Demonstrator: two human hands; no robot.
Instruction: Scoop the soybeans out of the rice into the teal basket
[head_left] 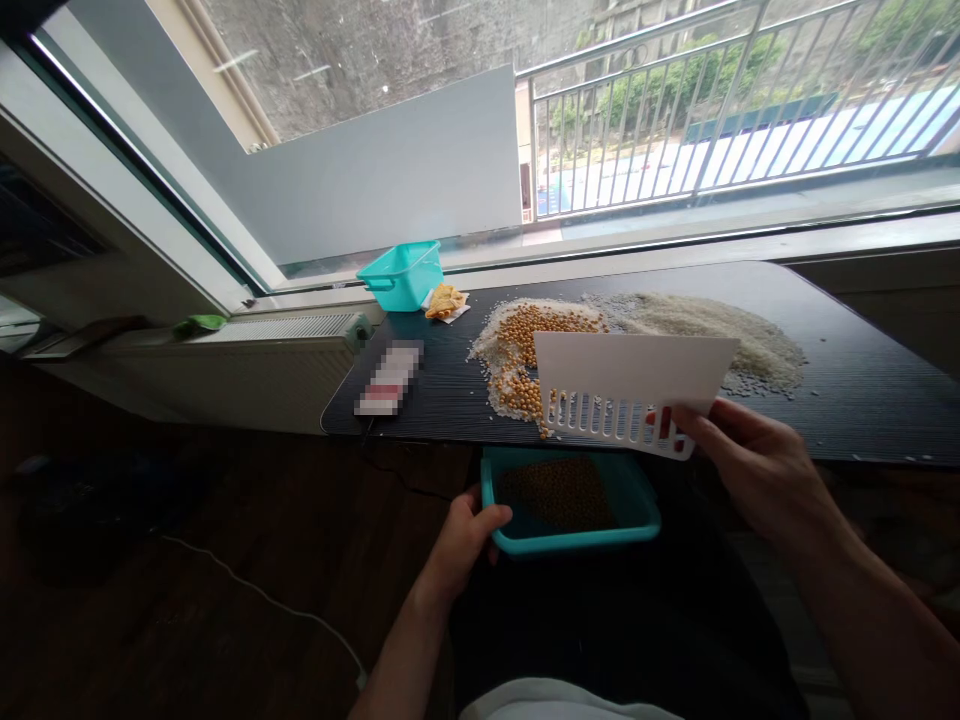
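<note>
My left hand (469,538) grips the left rim of a turquoise plastic tub (570,545), thumb over the edge. Inside the tub lies a layer of round yellow-brown peas or similar legumes (570,490). The tub is just below the table's near edge, above my lap. My right hand (750,450) pinches the right end of a white slotted plastic sheet (634,362), slots downward, above the near table edge. Behind and left of the sheet, peas (551,322) lie mixed with white rice (487,340); the sheet hides part of them.
A larger heap of rice (720,325) covers the table's right middle. At the far left of the dark table (870,390) stand another turquoise tub (409,278) and a yellowish snack-like piece on paper (446,302). A phone-like pixelated object (390,378) lies near the left edge, with a cable below.
</note>
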